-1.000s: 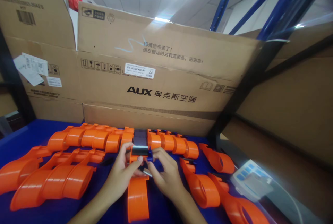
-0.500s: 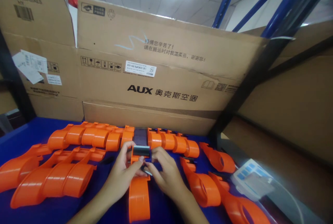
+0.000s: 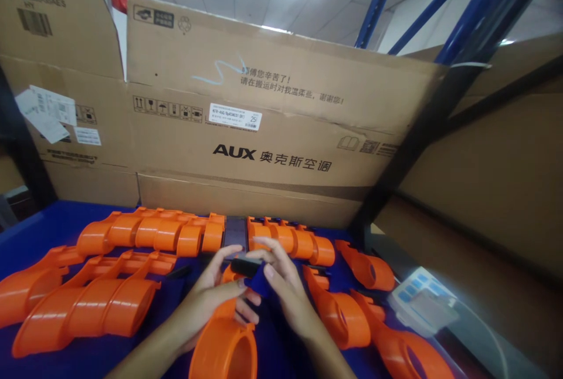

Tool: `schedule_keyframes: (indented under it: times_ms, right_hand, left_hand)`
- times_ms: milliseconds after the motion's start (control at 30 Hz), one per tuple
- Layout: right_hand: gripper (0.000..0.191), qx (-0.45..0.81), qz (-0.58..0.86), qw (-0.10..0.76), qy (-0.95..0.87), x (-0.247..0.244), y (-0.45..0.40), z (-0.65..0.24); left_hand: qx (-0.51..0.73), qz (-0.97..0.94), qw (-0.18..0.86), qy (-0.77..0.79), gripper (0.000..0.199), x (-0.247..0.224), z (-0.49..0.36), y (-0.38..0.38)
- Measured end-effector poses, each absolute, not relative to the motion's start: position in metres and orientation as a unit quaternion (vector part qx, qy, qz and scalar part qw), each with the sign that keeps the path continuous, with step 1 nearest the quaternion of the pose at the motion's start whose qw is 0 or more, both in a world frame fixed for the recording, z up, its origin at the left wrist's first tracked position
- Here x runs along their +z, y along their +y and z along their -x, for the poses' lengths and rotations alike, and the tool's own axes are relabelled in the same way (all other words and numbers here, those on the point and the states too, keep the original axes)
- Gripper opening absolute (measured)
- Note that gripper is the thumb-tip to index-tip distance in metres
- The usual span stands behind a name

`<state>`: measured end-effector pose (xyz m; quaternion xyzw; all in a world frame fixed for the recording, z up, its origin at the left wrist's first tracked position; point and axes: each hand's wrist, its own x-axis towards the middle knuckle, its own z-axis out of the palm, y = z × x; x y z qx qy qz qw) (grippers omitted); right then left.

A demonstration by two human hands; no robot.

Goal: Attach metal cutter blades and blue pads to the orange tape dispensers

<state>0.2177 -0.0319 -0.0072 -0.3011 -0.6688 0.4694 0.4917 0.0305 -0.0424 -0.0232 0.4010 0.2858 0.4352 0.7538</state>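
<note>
An orange tape dispenser with a round ring at its lower end is tilted between my hands. My left hand is wrapped round its upper part, with the thumb across the front. My right hand pinches the blue piece at the dispenser's head, beside a black roller part. The ring hangs below my hands, its opening turned partly to the right. Fingers hide much of the head.
Rows of orange dispensers lie on the blue surface at left, with others at right. A dark flat object lies behind my hands. Cardboard stands at the back; a white-and-blue box sits right.
The dispenser has tilted and turned, its ring swinging left and its opening now showing. My right hand has shifted onto the blue piece, and the toothed edge no longer faces me.
</note>
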Motion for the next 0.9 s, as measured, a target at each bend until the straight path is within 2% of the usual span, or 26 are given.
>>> schedule_keyframes:
  times_ms: [133, 300, 400, 700, 800, 900]
  right_hand:
    - [0.047, 0.539, 0.266, 0.457, -0.656, -0.005, -0.03, -0.218]
    - [0.042, 0.493, 0.32, 0.492, -0.642, -0.008, -0.031, -0.211]
    - [0.04, 0.474, 0.34, 0.49, -0.648, -0.008, -0.033, -0.207]
    - [0.034, 0.466, 0.334, 0.487, -0.659, -0.007, -0.035, -0.202]
    - [0.03, 0.425, 0.366, 0.481, -0.674, -0.008, -0.032, -0.205]
    - [0.026, 0.315, 0.428, 0.46, -0.711, -0.01, -0.028, -0.21]
  left_hand:
    - [0.424, -0.411, 0.767, 0.25, 0.077, -0.019, -0.031, -0.047]
    - [0.459, -0.455, 0.732, 0.217, 0.063, -0.012, -0.034, -0.058]
    - [0.466, -0.462, 0.712, 0.251, 0.054, -0.016, -0.036, -0.054]
    - [0.475, -0.475, 0.675, 0.303, 0.052, -0.019, -0.033, -0.048]
    - [0.497, -0.43, 0.682, 0.32, 0.05, -0.019, -0.032, -0.043]
    - [0.494, -0.341, 0.732, 0.322, 0.053, -0.019, -0.029, -0.037]
